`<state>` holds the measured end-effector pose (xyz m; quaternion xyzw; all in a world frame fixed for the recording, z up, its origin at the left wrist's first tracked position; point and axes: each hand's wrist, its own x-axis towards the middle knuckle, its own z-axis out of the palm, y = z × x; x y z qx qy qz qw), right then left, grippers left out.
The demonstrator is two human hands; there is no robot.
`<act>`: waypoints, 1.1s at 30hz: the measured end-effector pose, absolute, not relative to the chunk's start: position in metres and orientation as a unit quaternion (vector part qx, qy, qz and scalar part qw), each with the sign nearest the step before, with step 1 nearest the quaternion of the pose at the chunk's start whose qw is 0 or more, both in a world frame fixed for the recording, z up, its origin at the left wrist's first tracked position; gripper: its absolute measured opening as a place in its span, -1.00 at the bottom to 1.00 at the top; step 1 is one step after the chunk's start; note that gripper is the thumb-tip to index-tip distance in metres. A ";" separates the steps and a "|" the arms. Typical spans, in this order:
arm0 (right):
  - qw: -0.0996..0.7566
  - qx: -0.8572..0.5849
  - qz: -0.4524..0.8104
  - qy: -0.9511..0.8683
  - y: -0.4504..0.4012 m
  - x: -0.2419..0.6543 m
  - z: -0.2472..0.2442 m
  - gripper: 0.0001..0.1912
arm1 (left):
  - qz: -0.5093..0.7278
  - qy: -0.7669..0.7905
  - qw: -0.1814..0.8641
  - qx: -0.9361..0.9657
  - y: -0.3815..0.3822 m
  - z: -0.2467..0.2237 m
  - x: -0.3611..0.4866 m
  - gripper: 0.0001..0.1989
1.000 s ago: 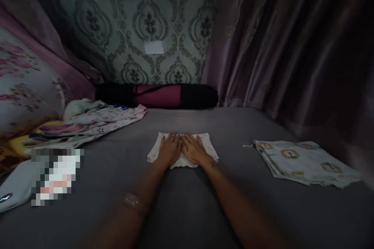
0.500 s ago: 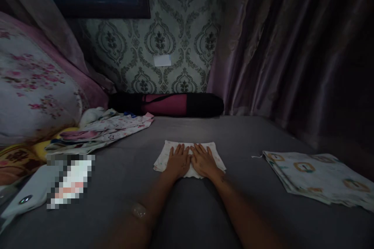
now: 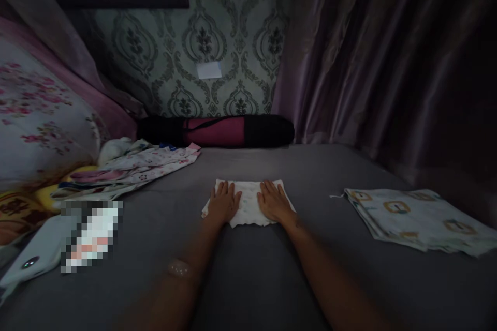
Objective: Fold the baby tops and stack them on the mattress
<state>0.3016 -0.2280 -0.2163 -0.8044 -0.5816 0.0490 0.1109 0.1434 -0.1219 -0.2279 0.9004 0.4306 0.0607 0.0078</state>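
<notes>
A small white folded cloth point(image 3: 248, 207) with faint coloured marks lies flat on the grey bed sheet point(image 3: 248, 279). My left hand point(image 3: 224, 202) rests palm down on its left part, fingers stretched away from me. On the right part lies my right hand point(image 3: 274, 201), also flat with its fingers out. A strip of the cloth shows between the two hands. Both hands press on top of it and neither grips it. What exactly the cloth is I cannot tell.
To the right lies a larger folded white cloth point(image 3: 419, 220) with yellow-brown patterns. Patterned clothes point(image 3: 155, 165) are heaped at the left, beyond a white device point(image 3: 39, 248). A black and red long bag point(image 3: 215, 132) lies along the wall; a curtain point(image 3: 349, 62) hangs at right.
My hands have slid apart, the left one leftward and the right one rightward, from close together at the cloth's middle towards its sides. The view has tilted down slightly.
</notes>
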 end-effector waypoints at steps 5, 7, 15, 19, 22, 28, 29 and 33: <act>0.109 -0.807 0.059 -0.578 -0.229 0.300 -0.213 -0.37 | 0.040 0.429 0.039 0.901 -0.120 -0.225 0.142 -0.33; 0.109 -0.806 0.069 -0.577 -0.229 0.300 -0.212 -0.37 | 0.037 0.427 0.052 0.902 -0.120 -0.222 0.141 -0.33; 0.100 -0.815 0.090 -0.563 -0.225 0.310 -0.205 -0.37 | 0.083 0.423 0.039 0.901 -0.119 -0.208 0.130 -0.40; 0.086 -0.824 0.065 -0.556 -0.231 0.325 -0.205 -0.36 | 0.066 0.439 0.052 0.895 -0.112 -0.213 0.125 -0.40; 0.066 -0.823 0.076 -0.559 -0.237 0.333 -0.209 -0.35 | 0.053 0.444 0.081 0.891 -0.106 -0.220 0.123 -0.40; 0.075 -0.818 0.082 -0.565 -0.240 0.337 -0.216 -0.34 | 0.054 0.456 0.107 0.882 -0.100 -0.225 0.124 -0.40; 0.076 -0.818 0.085 -0.565 -0.239 0.337 -0.215 -0.33 | 0.056 0.456 0.111 0.881 -0.100 -0.225 0.124 -0.40; 0.058 -0.823 0.104 -0.555 -0.238 0.336 -0.210 -0.33 | 0.069 0.454 0.116 0.881 -0.102 -0.223 0.122 -0.42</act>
